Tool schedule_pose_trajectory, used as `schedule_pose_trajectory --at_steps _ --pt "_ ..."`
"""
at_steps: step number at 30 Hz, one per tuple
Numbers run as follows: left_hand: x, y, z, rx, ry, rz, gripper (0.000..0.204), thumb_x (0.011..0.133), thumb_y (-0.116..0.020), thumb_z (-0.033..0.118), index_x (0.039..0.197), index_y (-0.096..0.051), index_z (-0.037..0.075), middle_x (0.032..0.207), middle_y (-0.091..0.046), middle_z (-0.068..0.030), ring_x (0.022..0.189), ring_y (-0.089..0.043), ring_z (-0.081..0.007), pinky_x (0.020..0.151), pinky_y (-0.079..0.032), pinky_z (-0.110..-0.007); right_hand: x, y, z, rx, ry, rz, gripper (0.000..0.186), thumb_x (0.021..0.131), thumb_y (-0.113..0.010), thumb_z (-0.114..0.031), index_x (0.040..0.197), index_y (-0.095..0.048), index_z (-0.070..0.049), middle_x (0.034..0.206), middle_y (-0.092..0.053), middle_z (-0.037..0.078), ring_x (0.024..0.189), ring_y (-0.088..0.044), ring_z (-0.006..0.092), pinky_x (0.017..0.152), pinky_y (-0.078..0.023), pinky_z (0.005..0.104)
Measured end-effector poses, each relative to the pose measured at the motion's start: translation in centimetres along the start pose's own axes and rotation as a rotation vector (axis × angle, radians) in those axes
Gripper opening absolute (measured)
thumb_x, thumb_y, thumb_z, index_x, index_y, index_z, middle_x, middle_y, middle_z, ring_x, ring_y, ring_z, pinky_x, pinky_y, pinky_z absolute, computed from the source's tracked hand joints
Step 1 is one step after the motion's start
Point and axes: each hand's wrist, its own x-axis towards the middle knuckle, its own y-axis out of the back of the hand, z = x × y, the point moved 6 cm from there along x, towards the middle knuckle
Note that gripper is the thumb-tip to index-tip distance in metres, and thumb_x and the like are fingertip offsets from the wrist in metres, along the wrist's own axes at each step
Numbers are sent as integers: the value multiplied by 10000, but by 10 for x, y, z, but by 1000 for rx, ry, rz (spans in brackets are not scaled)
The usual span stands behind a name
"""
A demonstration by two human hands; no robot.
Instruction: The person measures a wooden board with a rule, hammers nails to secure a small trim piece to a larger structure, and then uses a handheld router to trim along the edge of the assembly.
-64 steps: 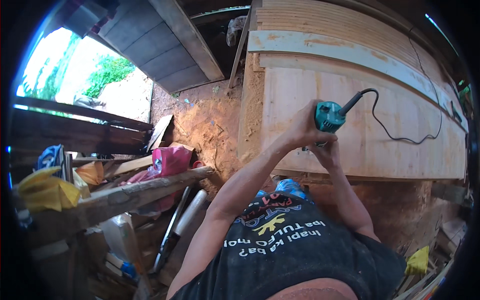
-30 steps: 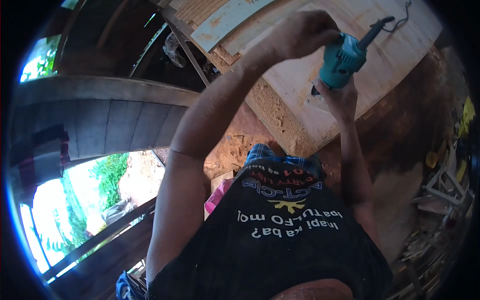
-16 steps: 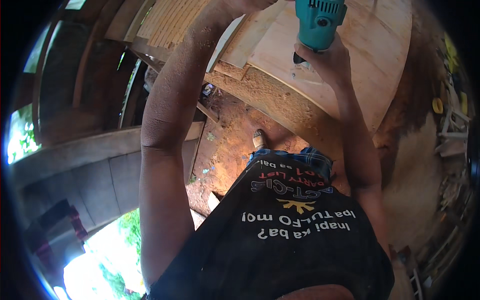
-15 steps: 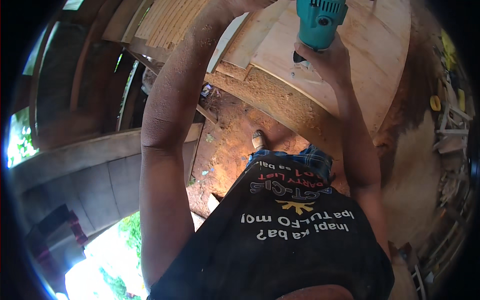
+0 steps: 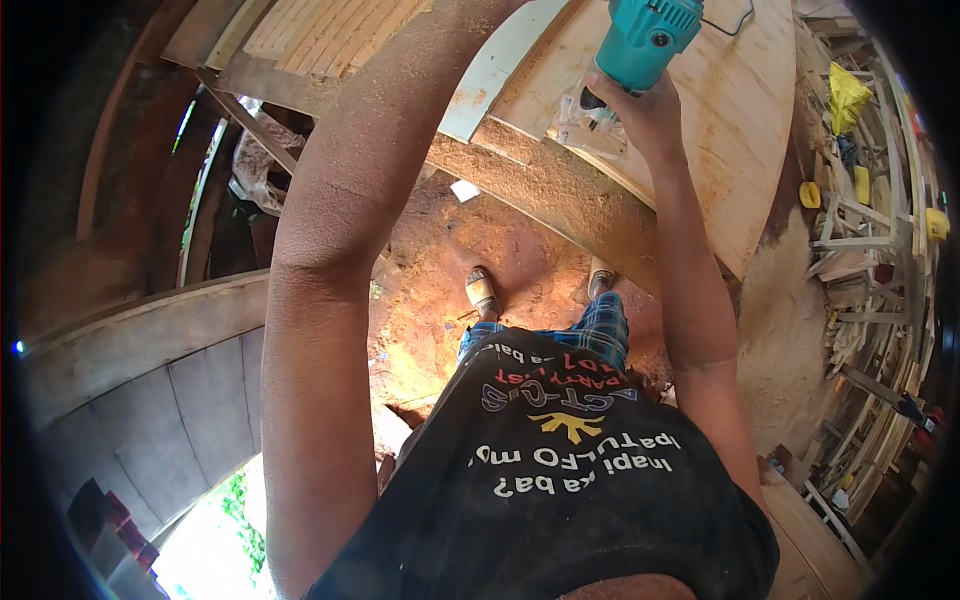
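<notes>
My right hand [image 5: 650, 115] grips the lower body of a teal handheld router [image 5: 640, 40], which has a dark knob and a clear plastic base [image 5: 572, 120] at the edge of a pale plywood board [image 5: 730, 130]. A black cord runs from the tool's top. My left forearm [image 5: 380, 120] rises up the picture beside the router; the hand is cut off at the top edge, so its fingers and whatever they touch are hidden. Sawdust coats my left arm and the strip along the board's edge.
Grooved timber [image 5: 310, 35] and a whitish strip [image 5: 495, 60] lie left of the plywood. A dusty dirt floor [image 5: 420, 250] surrounds my sandaled feet. Scrap wood [image 5: 860, 240] and a yellow sack [image 5: 845, 100] line the right. A panelled board [image 5: 190, 420] is at lower left.
My view has swung round. The router has moved to the top edge, with its base at the plywood's edge. My left hand has gone from near the tool's top to beyond the frame.
</notes>
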Motion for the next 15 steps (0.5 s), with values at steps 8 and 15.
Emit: schedule_pose_trajectory --at_steps 8,15 --pt "10 -3 -17 -107 -50 -30 97 877 -596 65 852 -652 -10 717 -629 -56 634 -589 -119 570 -484 -268 1 1 2 39 -37 6 510 697 -807 -390 1031 -618 -54 955 -698 63 878 -669 152 801 -527 312" --pt "9 0 -21 -246 105 -21 151 902 -606 107 892 -669 -30 734 -641 -58 657 -585 -114 569 -472 -266 3 6 -1 48 -12 37 505 709 -800 -381 1039 -613 -48 947 -694 64 871 -668 153 794 -526 301"
